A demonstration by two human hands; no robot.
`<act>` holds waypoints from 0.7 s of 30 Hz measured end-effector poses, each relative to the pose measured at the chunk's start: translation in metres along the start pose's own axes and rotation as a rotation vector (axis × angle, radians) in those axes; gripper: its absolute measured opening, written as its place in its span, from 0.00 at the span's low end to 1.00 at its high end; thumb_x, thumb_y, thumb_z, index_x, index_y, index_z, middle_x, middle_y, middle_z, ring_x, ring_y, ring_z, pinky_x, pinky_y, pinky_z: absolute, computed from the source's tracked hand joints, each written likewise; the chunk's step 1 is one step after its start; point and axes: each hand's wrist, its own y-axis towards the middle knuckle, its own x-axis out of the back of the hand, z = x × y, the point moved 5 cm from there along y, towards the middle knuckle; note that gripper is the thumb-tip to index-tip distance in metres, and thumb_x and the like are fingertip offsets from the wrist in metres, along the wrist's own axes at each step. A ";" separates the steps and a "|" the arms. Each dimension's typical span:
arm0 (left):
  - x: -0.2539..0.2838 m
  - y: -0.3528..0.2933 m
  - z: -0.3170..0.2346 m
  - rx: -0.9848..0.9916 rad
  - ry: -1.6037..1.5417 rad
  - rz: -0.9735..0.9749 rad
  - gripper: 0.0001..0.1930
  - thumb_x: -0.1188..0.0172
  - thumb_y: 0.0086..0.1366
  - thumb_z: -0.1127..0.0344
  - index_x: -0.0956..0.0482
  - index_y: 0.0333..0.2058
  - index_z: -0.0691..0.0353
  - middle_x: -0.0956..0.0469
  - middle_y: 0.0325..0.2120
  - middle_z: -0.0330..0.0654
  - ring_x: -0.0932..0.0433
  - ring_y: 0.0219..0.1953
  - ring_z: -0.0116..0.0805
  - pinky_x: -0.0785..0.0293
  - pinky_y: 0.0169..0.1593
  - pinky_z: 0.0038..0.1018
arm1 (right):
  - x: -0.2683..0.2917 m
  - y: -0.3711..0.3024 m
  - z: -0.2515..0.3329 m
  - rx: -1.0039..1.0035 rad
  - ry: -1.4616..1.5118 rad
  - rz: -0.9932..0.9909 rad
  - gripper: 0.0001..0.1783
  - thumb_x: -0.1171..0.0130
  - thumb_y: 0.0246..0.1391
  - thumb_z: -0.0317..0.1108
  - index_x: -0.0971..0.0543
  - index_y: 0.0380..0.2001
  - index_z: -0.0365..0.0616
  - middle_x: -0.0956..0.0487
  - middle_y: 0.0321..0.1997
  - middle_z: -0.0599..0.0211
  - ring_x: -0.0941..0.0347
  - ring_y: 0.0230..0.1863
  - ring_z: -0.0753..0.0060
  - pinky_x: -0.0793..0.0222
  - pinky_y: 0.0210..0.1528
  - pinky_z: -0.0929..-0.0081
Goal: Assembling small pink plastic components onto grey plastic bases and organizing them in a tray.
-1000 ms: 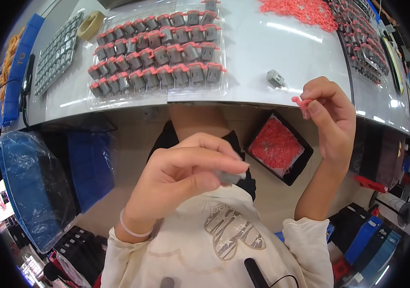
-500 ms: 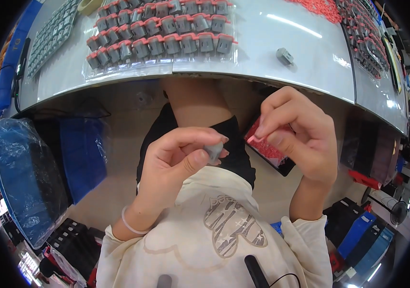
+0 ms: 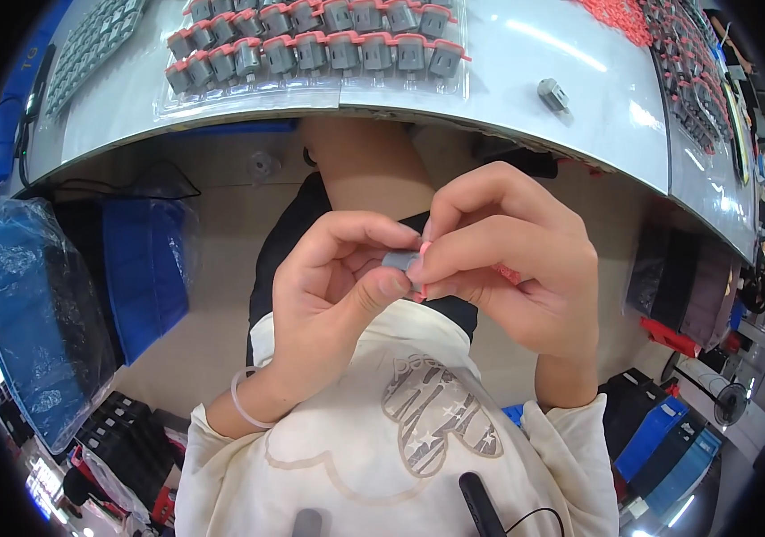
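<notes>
Above my lap, my left hand (image 3: 315,295) pinches a small grey motor (image 3: 397,259) between thumb and fingers. My right hand (image 3: 526,259) closes on a pink plastic clip (image 3: 425,248) and presses it against the motor's right-hand end. Fingertips partly cover both parts, so I cannot tell whether the clip is seated. On the table ahead, rows of similar grey motors with pink clips stand in a clear plastic tray (image 3: 221,104). One loose grey motor (image 3: 553,95) without a visible clip lies to the right of that tray.
A heap of pink clips (image 3: 617,18) lies at the far right, beside another batch of motors (image 3: 691,80). A grey tray (image 3: 96,54) sits at the far left. The table's front edge (image 3: 338,111) runs beyond my hands. Plastic-covered blue bins (image 3: 38,313) stand at left.
My right hand has moved left with the pink clip and now meets the motor in my left hand. The tray and table sit higher in view, and my right hand mostly covers the box of pink pieces.
</notes>
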 end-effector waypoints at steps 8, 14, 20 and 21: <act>0.003 0.000 -0.001 -0.089 -0.002 -0.008 0.16 0.39 0.59 0.76 0.33 0.43 0.68 0.25 0.40 0.49 0.24 0.44 0.32 0.25 0.48 0.26 | 0.002 -0.014 -0.011 0.125 -0.081 -0.115 0.13 0.31 0.37 0.34 0.19 0.28 0.40 0.25 0.31 0.63 0.29 0.30 0.72 0.34 0.27 0.79; 0.000 0.001 0.003 -0.049 -0.048 0.009 0.16 0.38 0.57 0.78 0.33 0.41 0.68 0.25 0.40 0.50 0.23 0.44 0.33 0.25 0.48 0.26 | 0.003 -0.020 -0.010 0.296 -0.196 -0.095 0.17 0.32 0.36 0.43 0.18 0.30 0.46 0.23 0.31 0.67 0.31 0.31 0.71 0.37 0.32 0.76; -0.010 0.000 -0.001 -0.088 -0.115 -0.034 0.15 0.37 0.54 0.82 0.33 0.36 0.68 0.24 0.36 0.51 0.22 0.44 0.38 0.22 0.44 0.27 | 0.004 -0.020 -0.013 0.414 -0.178 -0.188 0.17 0.32 0.34 0.46 0.16 0.30 0.52 0.24 0.31 0.73 0.35 0.31 0.74 0.41 0.34 0.77; -0.010 0.000 -0.001 -0.075 -0.140 -0.034 0.14 0.36 0.53 0.82 0.33 0.34 0.67 0.24 0.35 0.51 0.22 0.43 0.38 0.21 0.43 0.27 | 0.006 -0.019 -0.012 0.403 -0.131 -0.212 0.17 0.33 0.33 0.47 0.16 0.30 0.53 0.25 0.31 0.73 0.36 0.31 0.74 0.41 0.34 0.77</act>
